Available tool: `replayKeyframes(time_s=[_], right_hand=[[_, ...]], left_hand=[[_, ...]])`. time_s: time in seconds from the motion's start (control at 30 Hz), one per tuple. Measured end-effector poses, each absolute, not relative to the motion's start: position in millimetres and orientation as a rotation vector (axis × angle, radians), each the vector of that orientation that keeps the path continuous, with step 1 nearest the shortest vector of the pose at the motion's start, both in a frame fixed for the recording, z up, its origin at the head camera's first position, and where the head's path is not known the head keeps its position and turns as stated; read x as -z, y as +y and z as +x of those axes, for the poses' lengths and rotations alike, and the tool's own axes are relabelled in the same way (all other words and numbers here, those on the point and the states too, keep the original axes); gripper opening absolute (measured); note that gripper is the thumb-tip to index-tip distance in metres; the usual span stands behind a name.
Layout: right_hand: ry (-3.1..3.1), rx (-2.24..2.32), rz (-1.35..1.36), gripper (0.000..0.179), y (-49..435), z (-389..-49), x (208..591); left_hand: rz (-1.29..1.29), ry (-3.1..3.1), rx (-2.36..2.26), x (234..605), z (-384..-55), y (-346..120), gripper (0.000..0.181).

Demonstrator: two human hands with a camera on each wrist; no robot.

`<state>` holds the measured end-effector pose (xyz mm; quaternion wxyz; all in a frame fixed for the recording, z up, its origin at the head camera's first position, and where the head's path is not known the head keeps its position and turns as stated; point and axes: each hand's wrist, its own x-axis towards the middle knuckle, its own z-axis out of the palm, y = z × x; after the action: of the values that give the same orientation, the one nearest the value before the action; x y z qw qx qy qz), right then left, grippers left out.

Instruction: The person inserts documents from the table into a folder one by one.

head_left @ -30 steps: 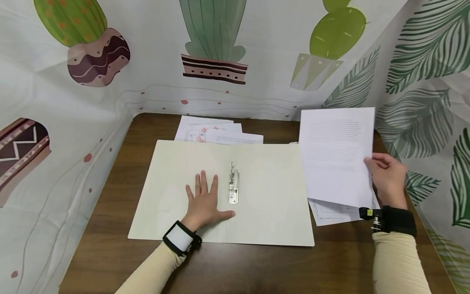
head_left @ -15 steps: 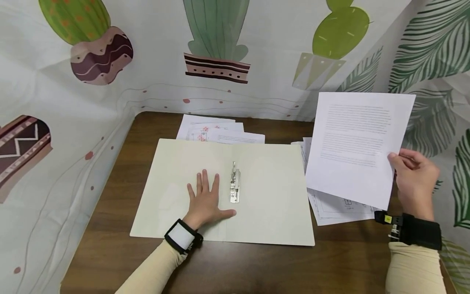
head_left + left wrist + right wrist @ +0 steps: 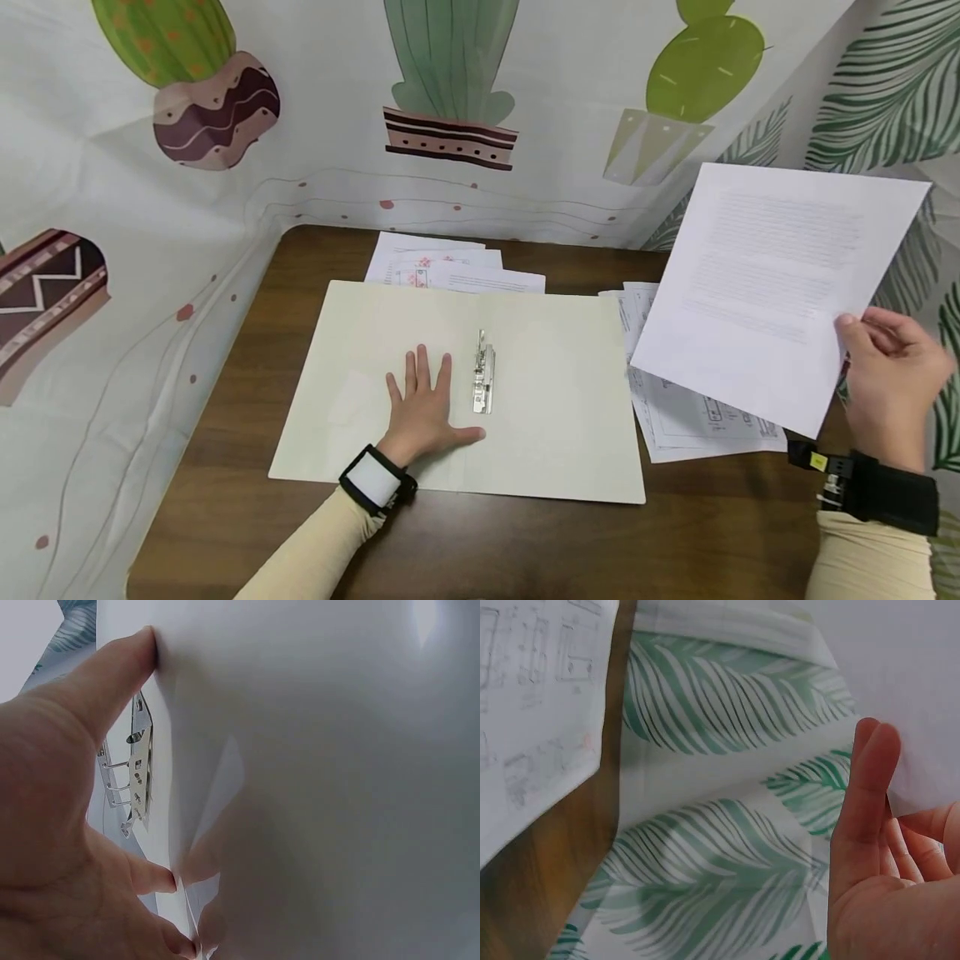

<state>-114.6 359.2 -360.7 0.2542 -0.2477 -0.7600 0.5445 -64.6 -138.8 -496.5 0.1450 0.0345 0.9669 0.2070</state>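
An opened cream file folder (image 3: 558, 400) lies flat on the table, with a metal binder clip mechanism (image 3: 483, 375) near its middle fold. My left hand (image 3: 423, 417) rests on the folder's left half, fingers spread and thumb pointing toward the fold. In the left wrist view the thumb and fingertips touch the folder's pale surface (image 3: 337, 787), and the metal rings (image 3: 139, 765) show behind the hand. My right hand (image 3: 896, 375) pinches the right edge of a printed sheet of paper (image 3: 772, 275), which is lifted and tilted above a stack of printed papers (image 3: 675, 425).
More printed papers (image 3: 450, 265) lie behind the folder, partly covered by it. The wooden table (image 3: 217, 433) ends at a cloth backdrop (image 3: 322, 100) with cactus and leaf prints. The right hand is out past the table's right side in the head view.
My right hand has carried the sheet to the right and upward, tilting it and uncovering more of the stack below. The left hand stays in place on the folder.
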Motion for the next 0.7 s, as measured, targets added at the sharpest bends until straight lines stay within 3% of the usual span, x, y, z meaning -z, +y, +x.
replayKeyframes(time_s=[0.17, 0.33, 0.7], right_hand=[[-2.036, -1.669, -0.704, 0.016, 348, -118, 373], [-2.352, -1.546, -0.748, 0.030, 328, -117, 394], [-2.744, -1.483, -0.534, 0.046, 271, -105, 432]], left_hand=[[0.104, 2.784, -0.594, 498, -65, -139, 0.132], [0.110, 2.782, -0.588, 499, -65, -139, 0.132], [0.087, 2.783, -0.587, 495, -63, -139, 0.132]])
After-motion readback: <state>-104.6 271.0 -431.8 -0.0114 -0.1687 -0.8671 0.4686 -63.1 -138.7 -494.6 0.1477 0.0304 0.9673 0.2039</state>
